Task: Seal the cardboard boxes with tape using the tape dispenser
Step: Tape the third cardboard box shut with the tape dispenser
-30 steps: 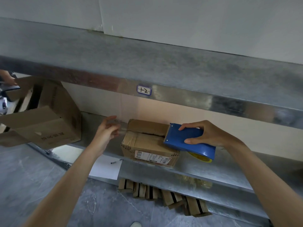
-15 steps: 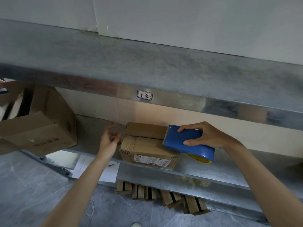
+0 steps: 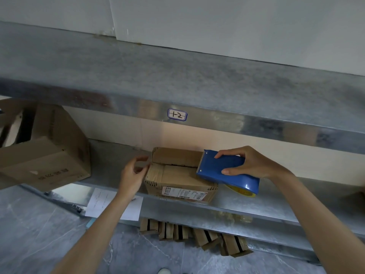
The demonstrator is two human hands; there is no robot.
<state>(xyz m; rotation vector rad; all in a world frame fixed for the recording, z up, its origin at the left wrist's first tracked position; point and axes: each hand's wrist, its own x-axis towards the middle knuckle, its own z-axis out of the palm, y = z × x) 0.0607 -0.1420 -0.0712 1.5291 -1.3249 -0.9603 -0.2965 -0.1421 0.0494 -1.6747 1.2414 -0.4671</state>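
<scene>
Two grey metal shelves frame the work. The upper shelf (image 3: 197,76) juts out overhead, with a small label (image 3: 177,115) marked 1-2 on its front edge. The lower shelf (image 3: 256,206) carries the small cardboard box (image 3: 177,175) near its front edge. Well to the left, a larger cardboard box (image 3: 49,159) sits askew. My left forearm crosses in front of a sheet of paper (image 3: 102,200) below the shelf edge, and folded cardboard pieces (image 3: 197,236) lie on the floor (image 3: 39,234) under the shelf.

The small box runs left to right along the shelf, its shipping label (image 3: 183,192) facing me. The tape dispenser (image 3: 223,169) lies along the same line, cutting end pointing left over the right half of the box top. Its roll end slopes down past the box's right end.

My right hand (image 3: 254,165) grips the dispenser, fingers over the far side and thumb on the near side. My left hand (image 3: 132,175) is curled at the box's left end, fingertips touching it; I cannot tell whether it holds anything.

The box is brown, creased and worn, with a dark seam between its top flaps and tape already across its left end. The dispenser is glossy blue, with a yellow tape roll (image 3: 240,189) showing beneath.
</scene>
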